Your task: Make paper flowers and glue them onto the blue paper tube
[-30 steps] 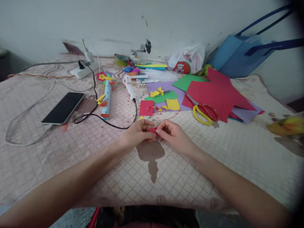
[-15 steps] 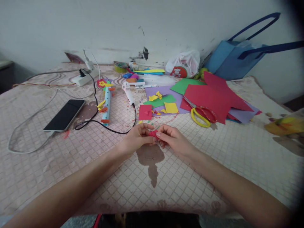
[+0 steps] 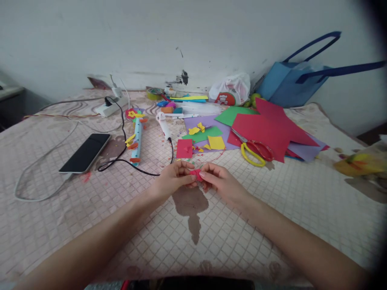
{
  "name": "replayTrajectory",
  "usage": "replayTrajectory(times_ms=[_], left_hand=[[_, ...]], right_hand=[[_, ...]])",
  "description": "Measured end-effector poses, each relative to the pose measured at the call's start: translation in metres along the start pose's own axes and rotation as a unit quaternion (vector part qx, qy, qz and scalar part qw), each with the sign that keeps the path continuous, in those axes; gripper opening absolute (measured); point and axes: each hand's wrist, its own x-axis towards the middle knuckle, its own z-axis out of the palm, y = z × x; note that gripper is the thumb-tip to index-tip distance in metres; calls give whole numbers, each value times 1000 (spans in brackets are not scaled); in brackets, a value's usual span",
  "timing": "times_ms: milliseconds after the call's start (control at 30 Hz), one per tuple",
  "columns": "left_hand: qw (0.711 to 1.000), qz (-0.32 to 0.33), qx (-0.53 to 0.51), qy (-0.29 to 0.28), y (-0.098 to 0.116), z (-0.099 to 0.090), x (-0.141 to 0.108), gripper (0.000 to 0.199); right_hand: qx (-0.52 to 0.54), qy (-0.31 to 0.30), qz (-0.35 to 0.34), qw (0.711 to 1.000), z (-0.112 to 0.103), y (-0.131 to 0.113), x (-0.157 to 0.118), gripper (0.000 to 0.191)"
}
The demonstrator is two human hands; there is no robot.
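Note:
A small piece of red craft paper (image 3: 196, 174) is pinched between both hands above the middle of the table. My left hand (image 3: 177, 176) is closed on its left side, thumb and fingers together. On the right side, my right hand (image 3: 216, 177) grips it with thumb and forefinger. Fingers hide part of its outline. Just beyond the hands lies a red square (image 3: 184, 148) with a small red scrap on it. A yellow square (image 3: 216, 142) and yellow scraps rest nearby on green and purple sheets. Scissors (image 3: 252, 155) with yellow and red handles lie to the right.
A white glue gun (image 3: 163, 125) with a black cord lies behind my left hand. Farther left are a decorated light-blue strip (image 3: 137, 141), a charging phone (image 3: 85, 154) and a power strip (image 3: 111, 106). Large red sheets (image 3: 263, 129) and a blue bag (image 3: 290, 82) occupy the back right.
The view has tilted slightly, so the table things sit a little lower. Both hands stay together on the red piece, which shows a bit more between the fingers.

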Motion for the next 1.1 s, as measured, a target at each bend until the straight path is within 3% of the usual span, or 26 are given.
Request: replayTrajectory(times_ms=[167,467,700,833,967,1100], left_hand=[[1000,-16,2,-26,2,1,0,34],[999,38,18,-4,0,3,-1,33],[999,-45,-20,-16,3,-2,1,34],[999,-26,20,-30,3,-1,0,28],[999,9,47,-6,4,0,-2,23],[999,-11,36,-15,5,1,-2,23]], right_hand=[[-29,28,-12,999,-1,0,1,20],[-47,-25,7,999,-2,-2,-1,22],[-79,-1,-14,997,-3,1,1,20],[-88,2,-28,996,-3,0,1,22],[-77,-18,-22,997,-2,-1,0,21],[-64,-15,-9,998,-2,-1,0,20]])
